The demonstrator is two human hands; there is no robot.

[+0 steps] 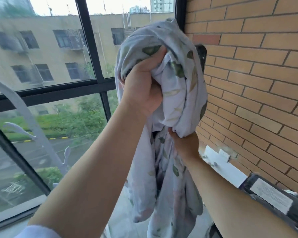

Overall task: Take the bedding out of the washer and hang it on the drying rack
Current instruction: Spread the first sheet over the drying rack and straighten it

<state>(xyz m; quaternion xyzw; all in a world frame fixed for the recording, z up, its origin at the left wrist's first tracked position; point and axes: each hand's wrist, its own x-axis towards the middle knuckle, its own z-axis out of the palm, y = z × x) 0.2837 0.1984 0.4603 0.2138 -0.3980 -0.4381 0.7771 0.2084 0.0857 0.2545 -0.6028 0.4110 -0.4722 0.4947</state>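
Note:
The bedding [177, 93] is a pale lavender sheet printed with green leaves, bunched high in front of the window and brick wall, with its long tail hanging down to the bottom of the view. My left hand [141, 88] is raised and clenched on the upper bunch. My right hand [186, 145] sits lower, gripping a fold at the underside of the bunch. A black bracket [202, 54] on the wall pokes out behind the cloth. A white curved rack arm [24, 109] with small hooks stands at the left. The washer is out of view.
A black-framed window [93, 48] fills the left, with a building and street outside. The brick wall [256, 74] is on the right, carrying a white socket [222, 156] and a black appliance with a label [272, 196] at lower right.

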